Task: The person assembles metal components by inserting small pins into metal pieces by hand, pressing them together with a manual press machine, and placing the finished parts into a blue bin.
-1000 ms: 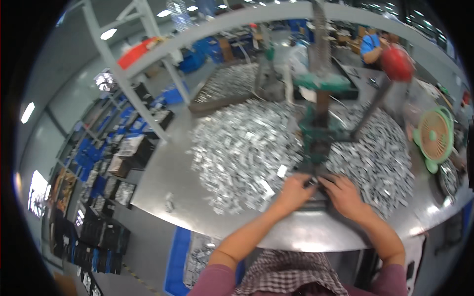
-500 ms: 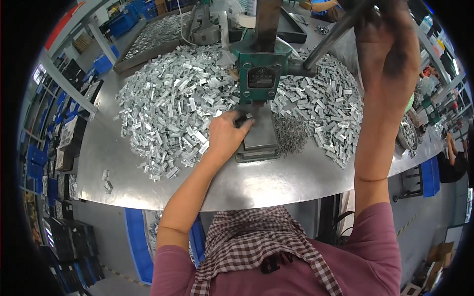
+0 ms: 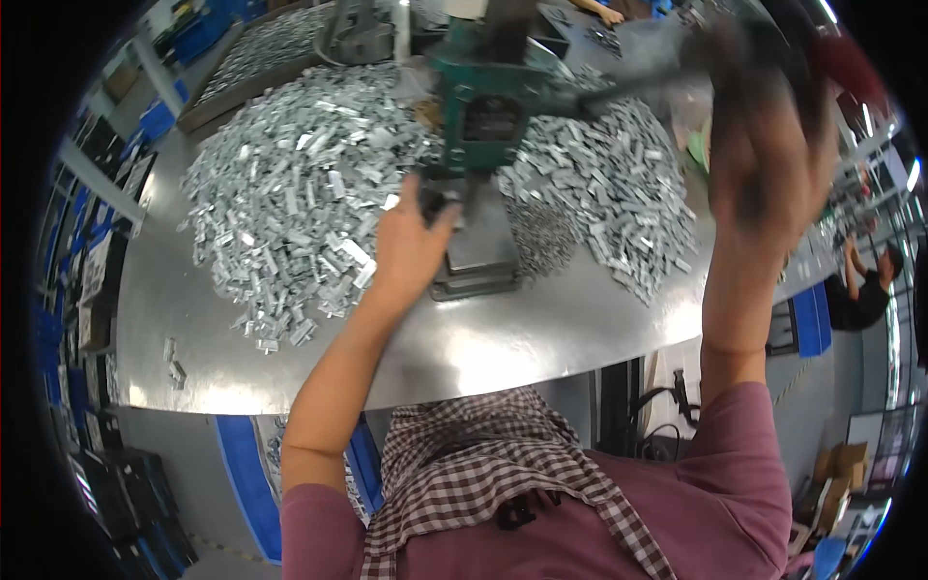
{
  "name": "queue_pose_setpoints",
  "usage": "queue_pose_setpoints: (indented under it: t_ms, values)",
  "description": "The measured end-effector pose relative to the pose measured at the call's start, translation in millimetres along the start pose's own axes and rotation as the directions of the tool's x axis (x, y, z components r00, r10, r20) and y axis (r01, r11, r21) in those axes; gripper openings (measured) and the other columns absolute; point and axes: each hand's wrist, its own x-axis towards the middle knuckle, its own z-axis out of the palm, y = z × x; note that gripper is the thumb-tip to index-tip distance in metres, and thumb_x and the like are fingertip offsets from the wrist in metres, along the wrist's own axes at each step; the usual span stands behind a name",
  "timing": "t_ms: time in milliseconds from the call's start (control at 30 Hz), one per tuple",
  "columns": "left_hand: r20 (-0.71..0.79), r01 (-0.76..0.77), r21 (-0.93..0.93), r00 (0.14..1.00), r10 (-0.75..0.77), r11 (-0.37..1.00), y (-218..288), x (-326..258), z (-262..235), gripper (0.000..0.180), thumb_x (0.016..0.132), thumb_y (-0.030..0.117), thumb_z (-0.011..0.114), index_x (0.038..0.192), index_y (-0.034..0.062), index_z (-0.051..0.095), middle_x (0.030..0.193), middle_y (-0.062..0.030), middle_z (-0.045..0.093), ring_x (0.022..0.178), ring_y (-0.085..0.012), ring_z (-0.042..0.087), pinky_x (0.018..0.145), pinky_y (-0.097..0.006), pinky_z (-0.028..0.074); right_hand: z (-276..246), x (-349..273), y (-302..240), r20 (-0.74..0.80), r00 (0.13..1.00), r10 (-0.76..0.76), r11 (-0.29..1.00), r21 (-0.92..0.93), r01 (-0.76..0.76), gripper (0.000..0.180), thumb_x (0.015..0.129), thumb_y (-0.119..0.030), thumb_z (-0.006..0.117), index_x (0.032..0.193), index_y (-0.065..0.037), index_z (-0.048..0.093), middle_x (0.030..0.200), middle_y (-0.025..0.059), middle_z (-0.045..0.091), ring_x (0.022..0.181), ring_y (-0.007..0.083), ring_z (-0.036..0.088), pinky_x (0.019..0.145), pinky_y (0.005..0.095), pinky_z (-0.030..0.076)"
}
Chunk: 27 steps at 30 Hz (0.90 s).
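Note:
A green hand press (image 3: 486, 121) stands on the metal table, its ram (image 3: 477, 186) reaching down toward a flat steel base plate (image 3: 483, 242). My left hand (image 3: 411, 237) is at the left edge of that plate, beside the ram. Its darkened fingertips are drawn together near the thumb; whatever they hold is too small and dark to make out. My right hand (image 3: 768, 164), smeared by motion, is closed round the press lever (image 3: 643, 89) at the upper right. A large heap of small silvery metal parts (image 3: 290, 184) lies left of the press.
Another heap of silvery parts (image 3: 619, 193) lies to the right, and a pile of fine metal scraps (image 3: 544, 237) borders the plate. Two loose parts (image 3: 175, 364) lie near the table's left front edge. Blue bins (image 3: 246, 483) stand below. Another person (image 3: 865, 285) is at the far right.
My right hand has swung the lever lower, closer to level. My left hand stays by the ram, its fingers shifted slightly. The whole view has moved, so the table appears farther left and higher.

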Motion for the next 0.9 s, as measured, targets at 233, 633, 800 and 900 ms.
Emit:
queue_pose_setpoints:
  t_ms: [233,633,800,900]
  values:
    - [0.407,0.33,-0.512,0.906,-0.114,0.793,16.1,-15.9,-22.5,0.031,0.075,0.0,0.061,0.105,0.0026,0.053,0.091,-0.0016,0.057,0.078,-0.0067,0.052,0.066,-0.021,0.043,-26.4,-107.8,95.7,-0.056,0.827,0.559,0.613,-0.644,-0.457,0.025,0.08,-0.019,0.06,0.098,-0.003,0.057,0.098,0.0124,0.059,0.09,0.025,0.057,0.079,0.0327,0.044]
    - [0.397,0.005,-0.091,0.917,0.032,0.996,35.7,-13.6,-14.2,0.021,0.069,0.011,0.07,0.088,0.0044,0.067,0.077,-0.0051,0.06,0.065,-0.0119,0.055,0.059,-0.023,0.042,-13.7,-153.4,134.8,0.162,0.563,0.811,0.577,-0.385,-0.72,0.028,0.08,-0.023,0.062,0.091,0.002,0.061,0.083,0.0112,0.06,0.079,0.0192,0.054,0.071,0.0299,0.042]
    - [0.297,-0.083,-0.131,0.947,0.119,0.988,41.9,-12.7,-3.0,0.02,0.068,0.011,0.071,0.086,0.0042,0.067,0.082,-0.0094,0.061,0.073,-0.0178,0.059,0.065,-0.028,0.046,-11.3,-155.3,138.2,0.211,0.427,0.879,0.437,-0.001,-0.899,0.028,0.081,-0.023,0.062,0.096,0.001,0.062,0.086,0.0026,0.061,0.079,0.0102,0.051,0.074,0.0247,0.042]
    - [0.282,-0.057,-0.112,0.955,0.087,0.992,37.4,-14.8,0.3,0.02,0.067,0.011,0.071,0.085,0.0037,0.067,0.086,-0.0101,0.062,0.074,-0.0202,0.059,0.065,-0.028,0.046,-10.0,-157.0,140.1,0.262,0.353,0.898,0.324,0.148,-0.934,0.027,0.081,-0.021,0.063,0.098,0.0,0.061,0.087,0.0017,0.06,0.078,0.0101,0.051,0.073,0.0232,0.042]
